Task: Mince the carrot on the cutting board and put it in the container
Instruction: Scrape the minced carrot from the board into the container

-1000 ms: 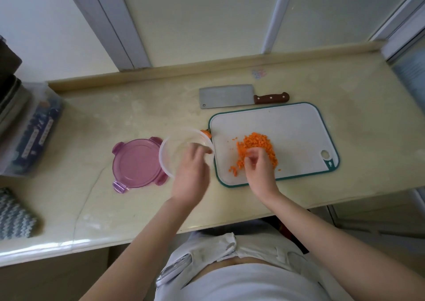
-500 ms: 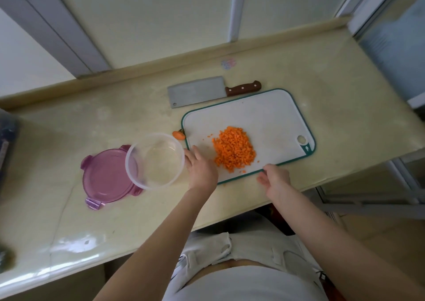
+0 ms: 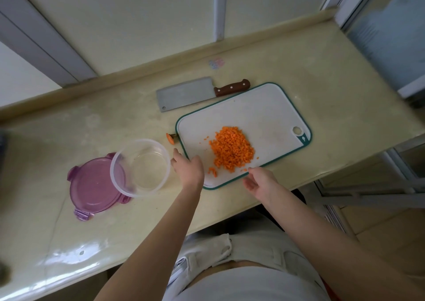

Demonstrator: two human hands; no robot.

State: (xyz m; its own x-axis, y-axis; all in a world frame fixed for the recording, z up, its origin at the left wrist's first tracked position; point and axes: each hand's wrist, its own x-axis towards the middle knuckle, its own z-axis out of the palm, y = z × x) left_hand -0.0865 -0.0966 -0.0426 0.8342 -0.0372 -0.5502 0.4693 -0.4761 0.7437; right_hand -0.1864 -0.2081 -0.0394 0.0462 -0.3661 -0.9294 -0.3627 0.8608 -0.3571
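A pile of minced carrot lies in the middle of the white, green-rimmed cutting board. A clear round container stands left of the board, nothing in it, partly over a purple lid. My left hand hovers at the board's near left corner, between container and carrot, fingers apart, holding nothing. My right hand is at the board's near edge just below the pile, palm turned up and open.
A cleaver with a wooden handle lies on the counter behind the board. A carrot end sits by the board's left edge. The counter's front edge runs close under my hands; a wall backs it.
My right hand left the carrot pile and drew back to the board's near edge. My left hand let go of the container's rim and shifted right to the board's corner. The view swung right.
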